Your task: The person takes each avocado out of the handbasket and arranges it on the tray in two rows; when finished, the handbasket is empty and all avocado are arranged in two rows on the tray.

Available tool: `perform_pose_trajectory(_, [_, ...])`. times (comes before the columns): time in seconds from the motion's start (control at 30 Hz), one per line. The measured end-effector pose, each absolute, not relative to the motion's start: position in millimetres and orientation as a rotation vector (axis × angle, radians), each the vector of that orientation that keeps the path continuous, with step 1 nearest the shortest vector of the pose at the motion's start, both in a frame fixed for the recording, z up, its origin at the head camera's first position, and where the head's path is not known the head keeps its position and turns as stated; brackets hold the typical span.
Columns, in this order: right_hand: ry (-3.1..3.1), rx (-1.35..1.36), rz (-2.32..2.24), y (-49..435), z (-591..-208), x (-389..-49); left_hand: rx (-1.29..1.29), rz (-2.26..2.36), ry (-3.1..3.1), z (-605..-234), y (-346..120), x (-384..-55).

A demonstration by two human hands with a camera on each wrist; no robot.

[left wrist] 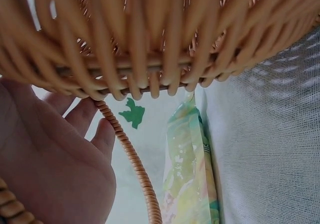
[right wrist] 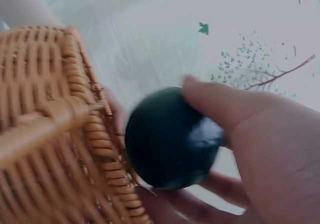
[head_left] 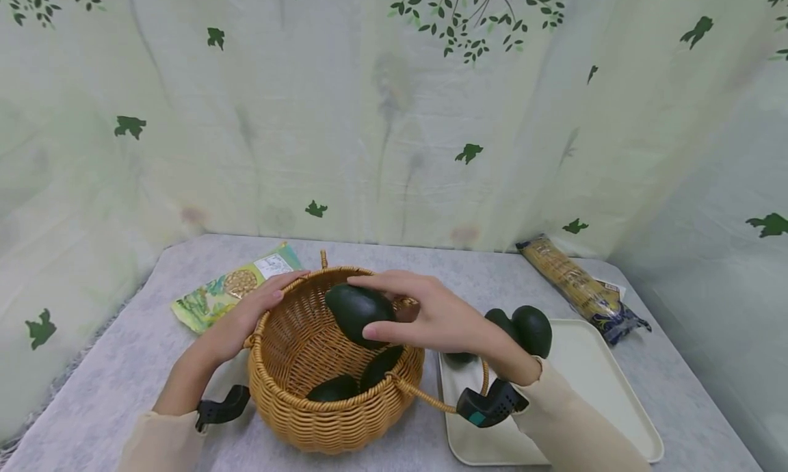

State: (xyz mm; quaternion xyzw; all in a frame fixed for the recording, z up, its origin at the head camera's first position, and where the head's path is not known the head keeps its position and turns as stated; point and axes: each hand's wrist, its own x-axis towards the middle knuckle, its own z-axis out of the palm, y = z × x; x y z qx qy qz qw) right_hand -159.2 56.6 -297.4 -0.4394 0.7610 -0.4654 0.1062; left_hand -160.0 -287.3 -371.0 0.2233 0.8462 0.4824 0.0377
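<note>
A dark green avocado (head_left: 360, 315) is held between the thumb and fingers of my right hand (head_left: 431, 315), over the mouth of the wicker basket (head_left: 335, 424). In the right wrist view, this avocado (right wrist: 172, 139) shows its rounded end beside the basket's rim. Two more avocados (head_left: 333, 388) lie inside on the basket's floor. My left hand (head_left: 249, 315) holds the basket's rim on its left side. From the left wrist view, the left hand's fingers (left wrist: 82, 116) reach up to the woven wall beside a looped handle (left wrist: 132, 154).
Right of the basket, a cream tray (head_left: 591, 390) holds several avocados (head_left: 532, 330) near its far left corner, partly hidden by my right forearm. A green food bag (head_left: 234, 287) lies behind the basket's left side. A pasta packet (head_left: 572, 284) lies at the back right.
</note>
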Motion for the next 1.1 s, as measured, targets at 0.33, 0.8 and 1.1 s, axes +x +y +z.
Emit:
perform_pose_trajectory(0.33, [2.296,-1.149,-1.576,80,-304,-146,0.697,1.481,2.607,-371,-288,-160])
perform_pose_trajectory(0.8, [2.325,-1.047,-1.645,114,-318,-134,0.691,1.481,2.601,-372,-288,-159])
perform_pose_trajectory(1.1, [2.310,-1.008,-1.724,134,-331,-125,0.687,1.484,2.611,-371,-287,-158])
